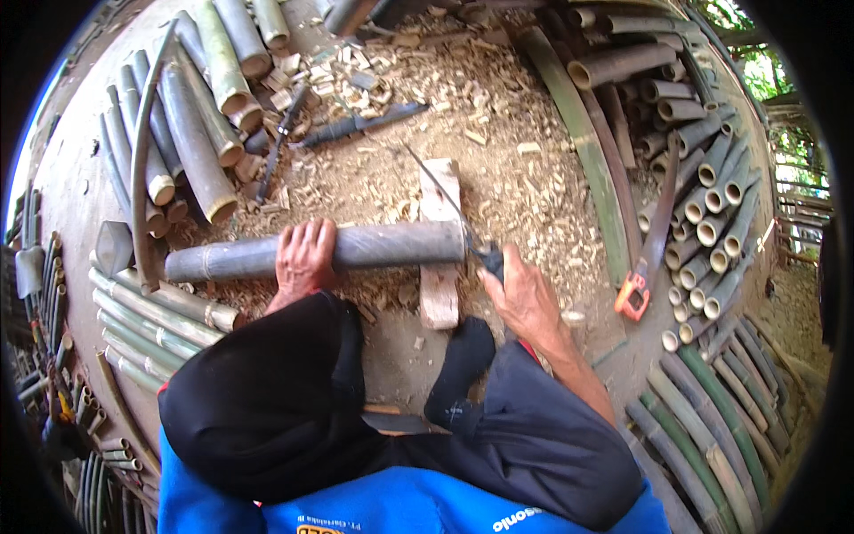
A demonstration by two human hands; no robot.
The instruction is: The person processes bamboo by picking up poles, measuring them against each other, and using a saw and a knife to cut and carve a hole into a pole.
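A thick grey-green bamboo tube [382, 246] lies crosswise before me, its right part resting on a pale wooden block [439, 298]. My left hand [304, 255] is closed over the tube left of its middle, fingers wrapped across the top. Beyond the tube's right end, my right hand [523, 289] grips the dark handle of a knife [436, 183]. Its long thin blade points away and to the left, crossing over the block close to the tube's cut end. Whether the blade touches the bamboo I cannot tell.
Wood chips [498, 116] cover the ground ahead. An orange-handled saw [633, 292] leans at the right by stacked bamboo tubes [707, 231]. More thick tubes [191, 133] lie at the far left, beside a curved strip [142, 169]. A dark sheathed blade [365, 125] rests among the chips.
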